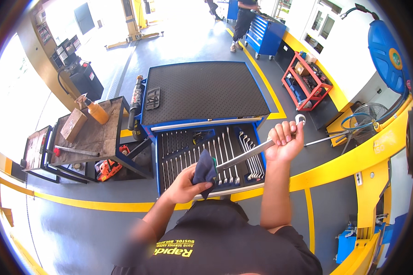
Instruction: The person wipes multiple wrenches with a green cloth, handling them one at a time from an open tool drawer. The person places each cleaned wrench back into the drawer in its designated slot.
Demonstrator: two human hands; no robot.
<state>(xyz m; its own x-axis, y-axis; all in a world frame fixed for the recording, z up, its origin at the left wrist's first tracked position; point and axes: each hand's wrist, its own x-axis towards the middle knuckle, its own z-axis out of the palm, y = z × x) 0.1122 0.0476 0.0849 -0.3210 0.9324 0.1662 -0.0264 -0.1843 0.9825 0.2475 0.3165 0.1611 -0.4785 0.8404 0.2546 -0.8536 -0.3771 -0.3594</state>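
Observation:
A long steel ratchet wrench slants across in front of me, above the open drawer. My right hand is closed round its shaft just below the round head. In my left hand is a dark blue cloth, pressed against the wrench's other end, which it partly hides. A bit of green shows beside the cloth. Beneath both hands, the drawer of a blue tool cabinet holds rows of combination wrenches in black foam.
The cabinet's black mat top carries a small dark tray. On the left, a work cart bears an orange spray bottle and a wooden block. A red cart stands right; a yellow post curves nearby. Another person stands far back.

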